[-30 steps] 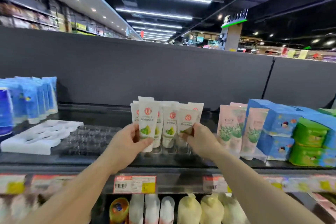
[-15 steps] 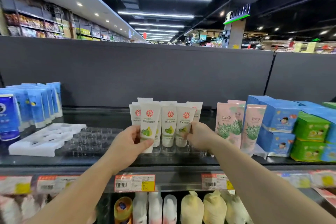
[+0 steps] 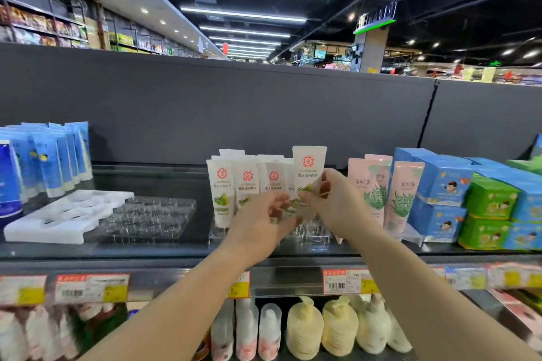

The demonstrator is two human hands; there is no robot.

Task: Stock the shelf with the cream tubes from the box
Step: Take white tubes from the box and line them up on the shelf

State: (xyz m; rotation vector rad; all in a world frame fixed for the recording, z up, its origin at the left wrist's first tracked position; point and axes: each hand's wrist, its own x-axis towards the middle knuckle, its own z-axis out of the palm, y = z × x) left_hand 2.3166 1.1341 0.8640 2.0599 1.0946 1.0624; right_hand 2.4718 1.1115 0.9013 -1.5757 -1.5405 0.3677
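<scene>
Both hands, left (image 3: 262, 221) and right (image 3: 337, 202), reach forward, fingers curled.

White cream tubes (image 3: 222, 184) bear red seals, green fruit.

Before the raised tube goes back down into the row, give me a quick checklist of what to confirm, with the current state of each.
1. Raised white cream tube secure in the right hand: ok, the fingers pinch its lower part and it stands above the row.
2. Tube upright, label forward: ok.
3. Left hand grip: cannot tell, it is blurred in front of the lower ends of the tubes.
4. Free slot in the clear holder under the tube: cannot tell, the hands hide it.
5. Other white tubes standing: ok, upright in a row.
6. Pink tubes on the right clear of the raised tube: ok, apart from it.
</scene>
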